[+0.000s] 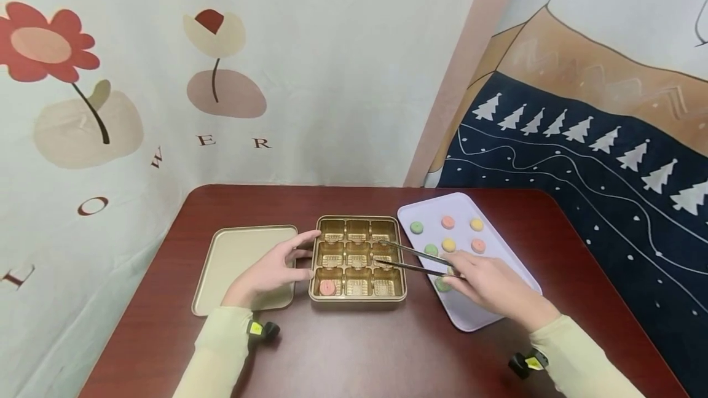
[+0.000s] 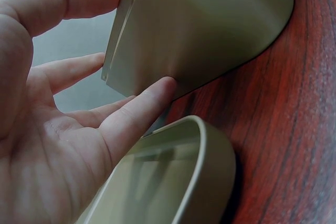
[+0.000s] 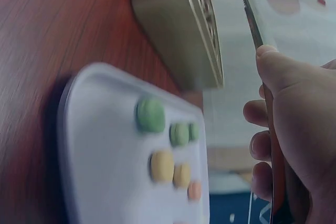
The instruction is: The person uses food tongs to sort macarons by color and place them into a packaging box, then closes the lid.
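Observation:
A gold tin [image 1: 358, 301] with several square compartments stands mid-table. One pink macaron [image 1: 327, 287] lies in its front left compartment. My left hand [image 1: 279, 268] touches the tin's left side with spread, fairly straight fingers; in the left wrist view one fingertip [image 2: 167, 83] presses the tin's wall. My right hand [image 1: 489, 278] grips a pair of dark metal tongs [image 1: 416, 268]. Their arms are spread apart over the tin's right column, with nothing between the tips. In the right wrist view, one serrated tip [image 3: 252, 14] points toward the tin's side.
A lilac tray [image 1: 470, 321] lies right of the tin, partly under my right hand. It bears several green [image 1: 416, 227], pink [image 1: 447, 222] and yellow macarons [image 1: 448, 244]. A shallow gold lid [image 1: 238, 257] lies left of the tin. Printed curtains [image 1: 343, 78] hang behind the table.

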The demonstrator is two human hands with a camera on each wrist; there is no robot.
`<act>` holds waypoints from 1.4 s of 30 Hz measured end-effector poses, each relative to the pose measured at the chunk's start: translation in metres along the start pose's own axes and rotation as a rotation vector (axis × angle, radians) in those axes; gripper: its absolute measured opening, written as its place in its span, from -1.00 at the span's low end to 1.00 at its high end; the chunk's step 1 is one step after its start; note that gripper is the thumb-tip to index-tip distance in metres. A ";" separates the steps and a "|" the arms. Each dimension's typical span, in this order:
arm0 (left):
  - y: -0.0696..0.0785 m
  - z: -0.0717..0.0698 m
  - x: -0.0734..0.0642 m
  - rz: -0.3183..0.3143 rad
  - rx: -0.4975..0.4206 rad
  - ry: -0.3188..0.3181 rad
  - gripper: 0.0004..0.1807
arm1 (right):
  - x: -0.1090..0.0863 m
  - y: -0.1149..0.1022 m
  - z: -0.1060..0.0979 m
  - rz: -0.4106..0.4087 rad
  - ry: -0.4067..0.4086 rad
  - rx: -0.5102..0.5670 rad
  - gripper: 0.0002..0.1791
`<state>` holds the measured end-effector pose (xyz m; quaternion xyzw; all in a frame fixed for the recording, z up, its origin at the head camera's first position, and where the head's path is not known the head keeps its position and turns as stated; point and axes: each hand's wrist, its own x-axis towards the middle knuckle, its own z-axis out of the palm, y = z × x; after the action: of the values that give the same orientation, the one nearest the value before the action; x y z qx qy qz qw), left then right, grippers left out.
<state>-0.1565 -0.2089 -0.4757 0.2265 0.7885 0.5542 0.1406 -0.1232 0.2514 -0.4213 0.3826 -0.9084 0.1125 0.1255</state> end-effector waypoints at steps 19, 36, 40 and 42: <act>-0.002 0.005 0.001 0.004 -0.001 -0.006 -0.03 | -0.088 0.067 -0.020 0.343 -0.015 -0.079 -0.52; 0.001 0.001 -0.001 0.015 -0.013 0.012 -0.04 | -0.124 0.100 -0.017 0.465 -0.127 -0.034 -0.48; 0.002 0.001 -0.001 0.013 -0.011 0.007 -0.03 | -0.127 0.102 -0.015 0.467 -0.134 -0.041 -0.48; 0.002 0.001 -0.001 0.012 -0.011 0.006 -0.03 | -0.128 0.102 -0.015 0.473 -0.146 -0.038 -0.47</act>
<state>-0.1547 -0.2079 -0.4744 0.2289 0.7845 0.5600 0.1361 -0.1087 0.4110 -0.4589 0.1640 -0.9813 0.0938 0.0369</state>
